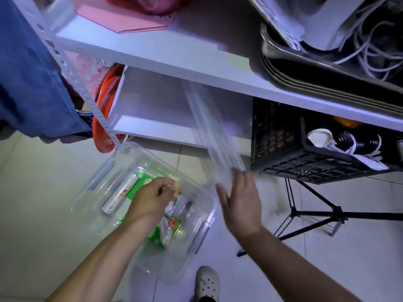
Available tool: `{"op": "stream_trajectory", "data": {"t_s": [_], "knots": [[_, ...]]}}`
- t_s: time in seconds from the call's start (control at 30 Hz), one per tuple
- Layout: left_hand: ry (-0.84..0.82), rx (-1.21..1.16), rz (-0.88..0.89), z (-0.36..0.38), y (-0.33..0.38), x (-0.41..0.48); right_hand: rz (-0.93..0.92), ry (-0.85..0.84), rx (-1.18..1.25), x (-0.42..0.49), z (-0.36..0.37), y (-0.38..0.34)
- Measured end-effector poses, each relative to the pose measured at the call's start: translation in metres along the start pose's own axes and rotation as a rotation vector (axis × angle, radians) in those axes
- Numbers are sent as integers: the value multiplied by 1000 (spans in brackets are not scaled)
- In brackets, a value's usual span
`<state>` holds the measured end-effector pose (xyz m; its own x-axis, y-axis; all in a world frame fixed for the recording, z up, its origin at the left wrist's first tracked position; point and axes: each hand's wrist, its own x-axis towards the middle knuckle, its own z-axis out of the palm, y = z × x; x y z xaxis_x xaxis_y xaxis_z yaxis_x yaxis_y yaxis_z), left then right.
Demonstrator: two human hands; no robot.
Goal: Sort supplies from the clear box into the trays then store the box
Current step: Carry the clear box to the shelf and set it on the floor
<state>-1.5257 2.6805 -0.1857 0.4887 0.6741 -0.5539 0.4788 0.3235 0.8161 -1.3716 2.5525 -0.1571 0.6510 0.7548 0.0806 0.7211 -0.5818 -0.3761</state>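
Observation:
The clear box (130, 147) sits open on the tiled floor below a white shelf. Inside lie green packets (161, 234) and a white tube-shaped pack (119, 197). My left hand (150, 199) is down in the box, fingers closed on one of the green packets. My right hand (242, 199) is to the right of the box. It grips the lower end of the clear lid (213, 127), which is blurred and slants up against the shelf front.
The white shelf unit (174, 62) carries pink items, stacked metal trays (327, 83) and cables. A black crate (305, 158) with cups sits on the lower right. A black tripod (305, 214) stands on the floor. My white shoe (206, 284) is near the box.

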Motion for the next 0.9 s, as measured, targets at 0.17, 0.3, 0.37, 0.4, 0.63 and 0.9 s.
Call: {"op": "stream_trajectory", "data": {"t_s": [0.17,0.3,0.37,0.4,0.63,0.9], "knots": [[79,-334,-106,-12,2,6,-251,-182,-182,-63,33,-34],[267,-458,-188,-39,-19,0,-409,-267,-232,-98,56,-47],[294,-469,-255,-52,-37,-8,-477,-338,-207,-111,63,-50],[300,-492,-292,-58,-48,-12,-503,-380,-189,-116,66,-51],[287,-588,-410,-84,-127,-38,-246,-474,-151,-133,91,-44],[316,-438,-496,-70,-202,-33,186,-453,-105,-157,147,1]]}}
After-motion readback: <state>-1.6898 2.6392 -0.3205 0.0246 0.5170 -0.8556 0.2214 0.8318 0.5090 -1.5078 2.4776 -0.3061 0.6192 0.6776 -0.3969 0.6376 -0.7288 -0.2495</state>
